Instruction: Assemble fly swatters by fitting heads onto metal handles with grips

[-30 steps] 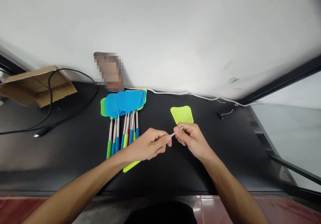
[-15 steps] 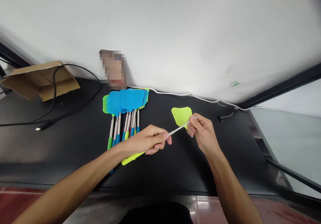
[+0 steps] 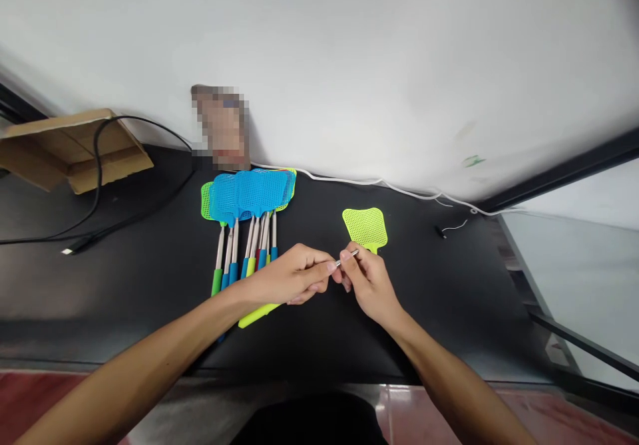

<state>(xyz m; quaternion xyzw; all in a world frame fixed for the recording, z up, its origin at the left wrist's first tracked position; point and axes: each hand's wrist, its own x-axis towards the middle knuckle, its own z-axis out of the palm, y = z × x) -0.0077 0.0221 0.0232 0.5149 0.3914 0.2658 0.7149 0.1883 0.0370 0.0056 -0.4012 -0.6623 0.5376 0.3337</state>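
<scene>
My left hand [image 3: 302,275] is closed round a telescopic fly swatter handle, whose yellow-green grip [image 3: 257,316] sticks out below the palm. From its fingers runs a thin metal rod [image 3: 355,253], and my right hand [image 3: 367,279] pinches this close to the tip. The two hands almost touch. Just beyond the right fingers lies a yellow-green mesh swatter head [image 3: 365,225] on the table; its lower end is partly hidden by that hand. Left of the hands, several fly swatters with blue mesh heads [image 3: 262,191] and a green one [image 3: 206,200] lie overlapped, handles toward me.
The black table [image 3: 150,318] meets a white wall [image 3: 349,66]. An open cardboard box [image 3: 110,139] and a black cable [image 3: 100,165] are at the left. A white cord [image 3: 344,179] runs along the wall. A blurred object [image 3: 224,129] leans there.
My right hand has moved left toward my left hand, and much less of the metal rod shows between them. More of the yellow-green head is visible. The view has shifted slightly.
</scene>
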